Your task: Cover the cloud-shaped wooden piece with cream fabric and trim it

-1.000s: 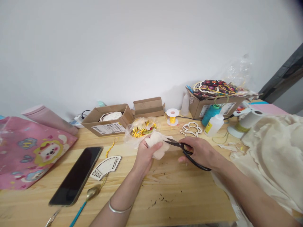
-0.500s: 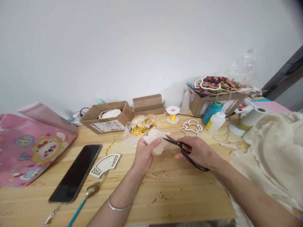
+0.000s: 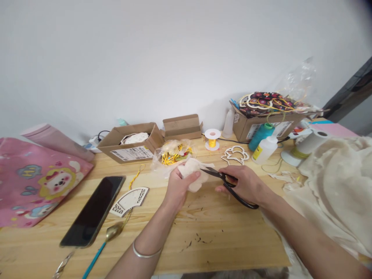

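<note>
In the middle of the head view, my left hand pinches a piece of cream fabric between thumb and fingers, above the wooden table. My right hand is wrapped round the handles of black scissors. The blades point left and lie against the right edge of the fabric; a narrow strip of it sticks out behind them. Just beyond my left hand is a clear plastic bag of yellow cords. A flower-shaped wooden frame lies past my right hand.
At left are a pink bag, a phone, a fan-shaped ornament and a spoon. Cardboard boxes, a thread spool and a glue bottle stand along the back. Crumpled cream cloth covers the right.
The scissors and my right hand have shifted slightly, with the blades a little further over the fabric's edge. The fabric in my left hand has turned slightly and hangs a bit more spread out.
</note>
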`<act>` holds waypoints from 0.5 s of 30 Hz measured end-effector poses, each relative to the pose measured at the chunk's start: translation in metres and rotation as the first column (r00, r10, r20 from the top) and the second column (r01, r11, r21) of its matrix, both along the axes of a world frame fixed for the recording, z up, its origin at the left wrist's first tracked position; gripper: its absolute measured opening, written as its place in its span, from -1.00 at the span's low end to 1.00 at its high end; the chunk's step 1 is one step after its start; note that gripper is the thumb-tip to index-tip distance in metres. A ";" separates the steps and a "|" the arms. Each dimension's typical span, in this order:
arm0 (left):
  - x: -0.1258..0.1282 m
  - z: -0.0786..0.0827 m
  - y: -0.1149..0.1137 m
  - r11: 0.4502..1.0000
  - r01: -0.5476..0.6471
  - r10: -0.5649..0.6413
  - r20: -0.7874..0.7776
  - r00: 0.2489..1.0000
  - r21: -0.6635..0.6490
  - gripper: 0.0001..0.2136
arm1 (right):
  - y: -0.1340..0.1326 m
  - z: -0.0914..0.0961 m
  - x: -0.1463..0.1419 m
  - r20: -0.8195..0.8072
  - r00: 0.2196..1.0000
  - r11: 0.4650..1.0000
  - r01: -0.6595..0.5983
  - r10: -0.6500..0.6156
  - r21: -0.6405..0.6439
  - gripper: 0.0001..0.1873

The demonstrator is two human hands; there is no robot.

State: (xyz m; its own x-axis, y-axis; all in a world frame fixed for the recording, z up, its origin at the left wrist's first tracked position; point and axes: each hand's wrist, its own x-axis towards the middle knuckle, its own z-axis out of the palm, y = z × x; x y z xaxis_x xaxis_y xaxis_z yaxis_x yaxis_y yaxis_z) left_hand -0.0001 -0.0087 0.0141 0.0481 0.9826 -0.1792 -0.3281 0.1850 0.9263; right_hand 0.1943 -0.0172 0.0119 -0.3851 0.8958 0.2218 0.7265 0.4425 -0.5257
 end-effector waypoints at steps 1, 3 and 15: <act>0.000 -0.001 0.000 1.000 0.005 -0.005 -0.001 1.000 0.000 -0.68 | 0.000 0.000 0.000 -0.003 1.000 1.000 -0.010 0.010 0.002 -0.59; 0.000 -0.003 0.000 1.000 0.011 -0.011 0.003 1.000 0.007 -0.68 | 0.000 0.001 0.000 -0.003 1.000 1.000 -0.021 0.021 0.007 -0.62; -0.002 -0.003 0.002 0.999 0.030 -0.030 -0.018 0.999 -0.018 -0.65 | -0.001 0.001 0.003 0.058 0.998 0.997 0.009 -0.014 0.083 -0.70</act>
State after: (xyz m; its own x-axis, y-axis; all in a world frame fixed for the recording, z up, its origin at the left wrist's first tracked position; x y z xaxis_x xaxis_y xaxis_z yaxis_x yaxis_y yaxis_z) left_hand -0.0020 -0.0069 0.0114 0.0740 0.9774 -0.1980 -0.3055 0.2112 0.9285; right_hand 0.1969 -0.0177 0.0126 -0.3892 0.8799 0.2725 0.7605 0.4739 -0.4439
